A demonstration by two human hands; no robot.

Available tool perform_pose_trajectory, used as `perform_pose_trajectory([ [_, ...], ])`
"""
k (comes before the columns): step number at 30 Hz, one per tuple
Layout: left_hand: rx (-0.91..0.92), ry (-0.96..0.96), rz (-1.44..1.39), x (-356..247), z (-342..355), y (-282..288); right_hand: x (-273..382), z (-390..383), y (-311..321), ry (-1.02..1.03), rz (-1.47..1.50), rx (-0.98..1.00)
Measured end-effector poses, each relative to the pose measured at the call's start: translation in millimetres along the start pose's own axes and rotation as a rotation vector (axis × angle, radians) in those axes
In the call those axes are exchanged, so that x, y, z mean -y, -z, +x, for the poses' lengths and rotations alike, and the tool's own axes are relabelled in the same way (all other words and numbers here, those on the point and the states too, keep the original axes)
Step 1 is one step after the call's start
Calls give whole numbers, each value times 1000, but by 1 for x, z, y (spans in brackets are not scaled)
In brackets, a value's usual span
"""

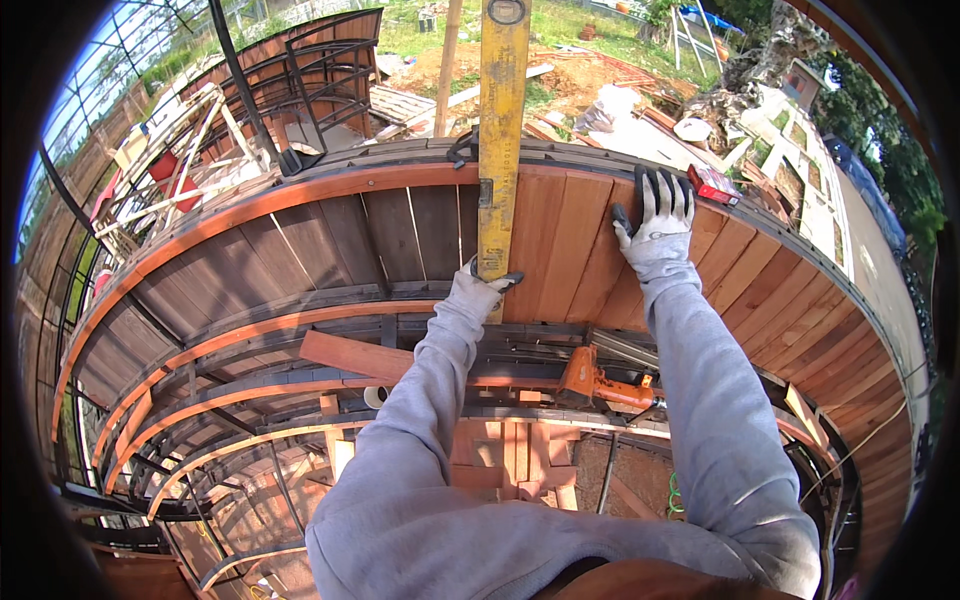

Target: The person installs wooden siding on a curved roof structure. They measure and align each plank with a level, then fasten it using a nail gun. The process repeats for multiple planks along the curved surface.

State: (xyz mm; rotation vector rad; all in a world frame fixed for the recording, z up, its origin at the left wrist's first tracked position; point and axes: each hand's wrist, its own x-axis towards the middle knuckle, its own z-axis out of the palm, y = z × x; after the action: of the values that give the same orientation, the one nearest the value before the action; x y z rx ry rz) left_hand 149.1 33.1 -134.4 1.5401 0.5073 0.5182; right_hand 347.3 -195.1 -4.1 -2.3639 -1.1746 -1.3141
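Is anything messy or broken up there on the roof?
Nothing looks broken. The orange power tool lies loose on the open framing below the boards. Scrap wood lies scattered on the ground beyond the roof edge. The left hand holds the yellow level.

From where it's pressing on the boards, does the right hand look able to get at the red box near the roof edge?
Probably yes. The right hand lies flat on the reddish boards, and the red box sits just beside its fingertips with nothing between them. The left hand grips the yellow level, well clear.

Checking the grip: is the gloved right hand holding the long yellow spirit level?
No, the right hand lies flat on the reddish wooden boards; the left hand holds the level.
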Motion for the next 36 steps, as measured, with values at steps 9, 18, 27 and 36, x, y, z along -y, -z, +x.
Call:
perform_pose_trajectory([
  [9, -16, -123, -95, 17, 1, -2, 5, -2, 5, 5, -19, -2],
  [18, -27, 8, -7, -3, -5, -3, 4, -1, 4, -10, -15, 19],
  [27, -21, 7, 95, 5, 0, 3, 3, -1, 2, -9, -2, 16],
  [36, 24, -56, 51, 23, 1, 3, 1, -2, 1, 14, 22, -40],
])
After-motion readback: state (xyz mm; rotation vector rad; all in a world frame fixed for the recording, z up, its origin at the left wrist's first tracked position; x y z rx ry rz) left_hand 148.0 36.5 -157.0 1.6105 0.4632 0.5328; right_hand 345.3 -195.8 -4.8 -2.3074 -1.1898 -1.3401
